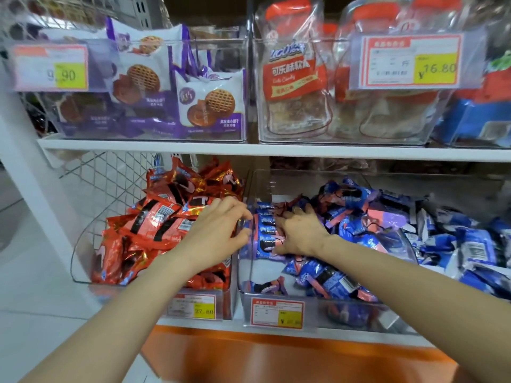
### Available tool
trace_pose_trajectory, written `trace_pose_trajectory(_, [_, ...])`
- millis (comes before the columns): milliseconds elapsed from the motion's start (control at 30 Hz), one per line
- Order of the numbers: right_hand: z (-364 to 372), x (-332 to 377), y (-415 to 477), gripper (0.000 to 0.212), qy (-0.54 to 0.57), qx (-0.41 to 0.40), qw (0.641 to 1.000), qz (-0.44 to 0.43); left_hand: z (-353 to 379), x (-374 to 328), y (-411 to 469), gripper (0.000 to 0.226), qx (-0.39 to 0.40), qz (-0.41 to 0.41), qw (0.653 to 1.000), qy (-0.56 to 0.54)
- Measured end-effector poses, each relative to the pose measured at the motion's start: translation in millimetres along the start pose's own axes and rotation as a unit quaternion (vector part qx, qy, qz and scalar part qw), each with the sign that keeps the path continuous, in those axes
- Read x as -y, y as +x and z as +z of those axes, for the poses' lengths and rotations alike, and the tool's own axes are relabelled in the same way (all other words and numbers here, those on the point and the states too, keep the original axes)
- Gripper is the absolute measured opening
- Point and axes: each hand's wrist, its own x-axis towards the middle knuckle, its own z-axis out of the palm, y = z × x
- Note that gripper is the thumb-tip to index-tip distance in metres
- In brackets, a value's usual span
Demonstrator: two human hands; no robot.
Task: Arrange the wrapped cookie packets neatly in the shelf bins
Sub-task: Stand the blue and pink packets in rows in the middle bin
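On the lower shelf two clear bins stand side by side. The left bin (83,244) is heaped with red cookie packets (163,217). The right bin (249,288) holds blue cookie packets (356,217), loose at the right and with a short upright row (266,230) at its left wall. My left hand (221,230) reaches over the divide between the bins, its fingers curled against the left end of that row. My right hand (301,233) presses on the row from the right, fingers spread over the packets. Both hands squeeze the row between them.
The upper shelf carries a clear bin of purple waffle-cookie packets (210,106) and a bin of cola candy bags (293,73). More blue packets (475,250) lie at the far right. Price tags (276,312) hang on the bin fronts. An orange shelf base (276,355) is below.
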Motion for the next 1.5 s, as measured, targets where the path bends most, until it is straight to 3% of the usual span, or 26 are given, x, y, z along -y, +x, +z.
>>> trace_pose_trajectory(267, [-5,-5,-8,0.063,0.005,-0.024,0.999,-0.038,-1,0,-2,0.033,0.008,-0.003,1.0,-0.003])
trace_pose_trajectory(367, [-17,-9,-18,0.049,0.058,-0.063,0.991,-0.104,0,0,-2,0.032,0.008,-0.003,1.0,-0.007])
trace_pose_trajectory(500, [-13,3,-36,0.047,0.101,0.123,0.965,-0.207,0,-1,0,0.031,0.014,-0.009,1.0,-0.01])
trace_pose_trajectory(567, [-6,9,-42,0.046,0.065,0.158,0.961,-0.219,0,0,1,0.031,0.016,-0.013,1.0,-0.008])
trace_pose_trajectory(700, [-2,11,-46,0.021,0.078,0.116,0.968,-0.21,0,0,2,0.03,0.017,-0.016,1.0,-0.004])
trace_pose_trajectory(900, [-9,5,-45,0.034,0.236,0.015,0.967,-0.092,0,0,1,0.03,0.02,-0.018,1.0,-0.004])
trace_pose_trajectory(967, [-10,3,-42,0.029,0.254,0.002,0.965,-0.06,-1,-1,2,0.03,0.023,-0.02,1.0,-0.003])
trace_pose_trajectory(1067, [-7,6,-38,0.014,0.201,-0.024,0.978,-0.043,-1,-2,2,0.03,0.028,-0.025,0.999,-0.009])
trace_pose_trajectory(1200, [-1,12,-29,0.017,0.094,-0.063,0.993,-0.019,-1,-2,1,0.029,0.028,-0.023,0.999,-0.011])
trace_pose_trajectory(1367, [-3,10,-27,0.021,0.091,-0.013,0.995,-0.04,-2,-1,-2,0.029,0.028,-0.017,0.999,-0.024])
trace_pose_trajectory(1500, [-3,14,-29,0.049,0.057,0.037,0.997,-0.032,-3,-1,-2,0.03,0.03,-0.017,0.999,-0.022])
